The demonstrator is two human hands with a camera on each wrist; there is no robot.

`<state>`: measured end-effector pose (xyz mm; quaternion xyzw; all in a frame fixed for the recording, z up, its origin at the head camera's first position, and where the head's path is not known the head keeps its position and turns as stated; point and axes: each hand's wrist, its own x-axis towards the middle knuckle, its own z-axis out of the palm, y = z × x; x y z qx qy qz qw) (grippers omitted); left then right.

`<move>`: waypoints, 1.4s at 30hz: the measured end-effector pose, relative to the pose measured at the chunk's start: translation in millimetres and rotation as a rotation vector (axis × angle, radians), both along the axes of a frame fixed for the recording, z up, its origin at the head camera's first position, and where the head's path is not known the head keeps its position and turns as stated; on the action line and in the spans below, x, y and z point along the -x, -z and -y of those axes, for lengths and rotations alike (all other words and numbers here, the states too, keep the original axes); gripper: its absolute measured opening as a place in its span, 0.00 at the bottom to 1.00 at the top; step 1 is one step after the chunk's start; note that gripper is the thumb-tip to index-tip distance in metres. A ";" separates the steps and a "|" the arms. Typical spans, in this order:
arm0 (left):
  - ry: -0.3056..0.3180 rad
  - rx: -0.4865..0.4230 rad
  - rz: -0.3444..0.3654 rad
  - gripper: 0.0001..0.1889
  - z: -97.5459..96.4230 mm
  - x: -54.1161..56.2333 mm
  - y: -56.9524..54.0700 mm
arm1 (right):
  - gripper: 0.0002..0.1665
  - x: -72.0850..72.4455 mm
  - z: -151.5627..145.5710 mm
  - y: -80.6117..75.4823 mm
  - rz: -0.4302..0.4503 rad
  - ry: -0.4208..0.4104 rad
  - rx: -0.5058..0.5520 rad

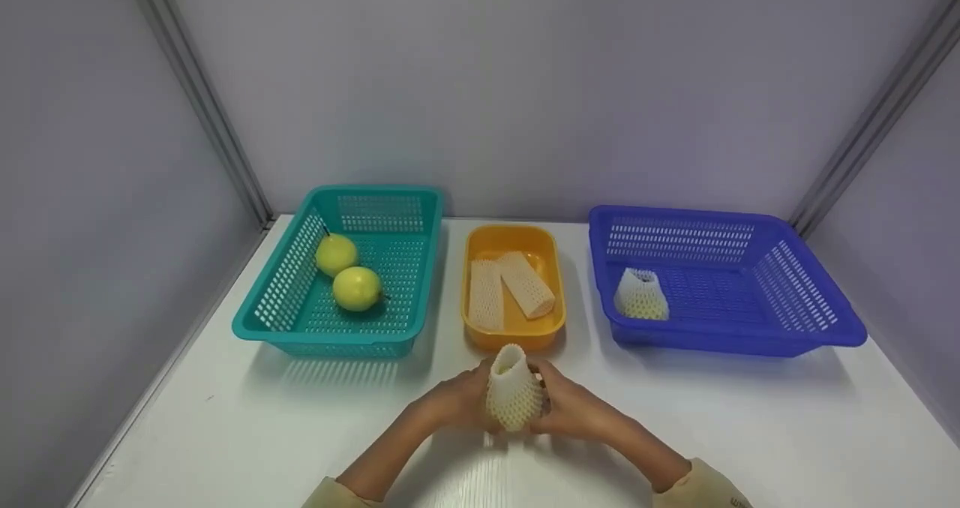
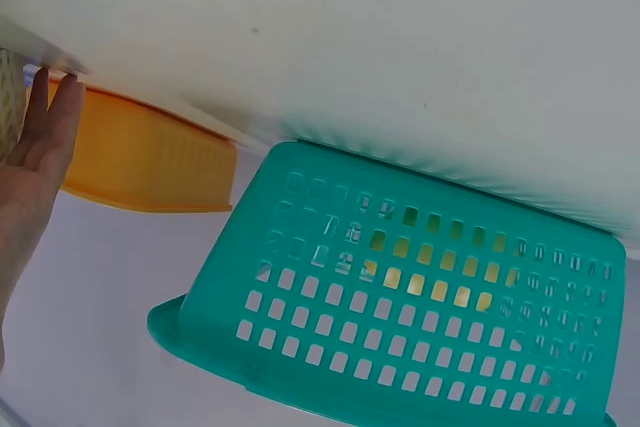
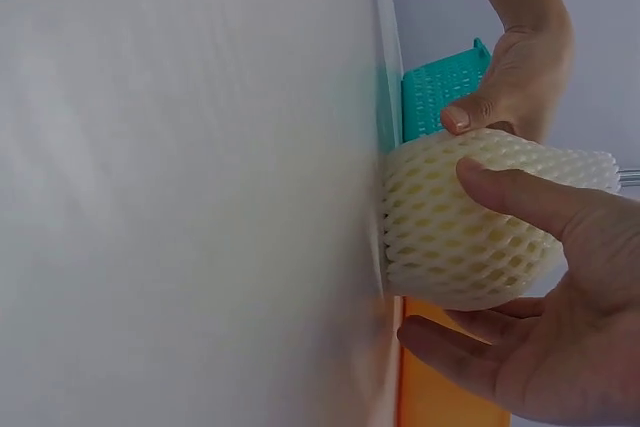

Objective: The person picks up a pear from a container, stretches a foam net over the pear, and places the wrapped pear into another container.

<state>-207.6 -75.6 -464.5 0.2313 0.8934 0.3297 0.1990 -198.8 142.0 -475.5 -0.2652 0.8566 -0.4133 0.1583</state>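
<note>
A yellow fruit in a white foam net sleeve [image 1: 514, 397] stands upright on the white table, the sleeve's narrow end pointing up. My left hand [image 1: 466, 401] holds it from the left, and my right hand [image 1: 571, 404] grips its right side. The right wrist view shows the right thumb pressed on the foam net [image 3: 470, 222] and the left thumb touching its other side. Yellow shows through the net holes. In the left wrist view the left hand [image 2: 35, 172] reaches past the edge, with only a strip of net visible.
A teal basket [image 1: 330, 338] on the left holds two yellow pears [image 1: 358, 289]. Behind the hands, an orange bin [image 1: 514, 339] contains two flat foam sleeves [image 1: 526, 284]. The blue basket [image 1: 735, 341] on the right has one sleeved fruit [image 1: 642, 296]. Walls enclose the table.
</note>
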 end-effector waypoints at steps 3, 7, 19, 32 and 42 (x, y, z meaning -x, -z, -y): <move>0.054 -0.075 -0.010 0.49 2.6 1.9 -1.2 | 0.50 0.9 -2.3 -4.7 0.002 -0.026 0.007; 0.118 -0.204 -0.020 0.44 5.3 2.0 -7.8 | 0.44 2.6 -4.7 -13.4 -0.039 -0.042 0.005; 0.024 -0.219 -0.006 0.31 5.7 -1.6 -13.7 | 0.35 4.3 -1.0 -16.6 -0.017 -0.047 0.084; -0.001 -0.116 -0.027 0.32 -5.5 -2.7 -11.9 | 0.39 4.9 -6.3 -12.7 -0.003 -0.048 0.063; -0.018 -0.097 -0.018 0.34 -4.9 -2.1 -9.5 | 0.40 5.7 -3.5 -8.5 0.000 -0.036 0.026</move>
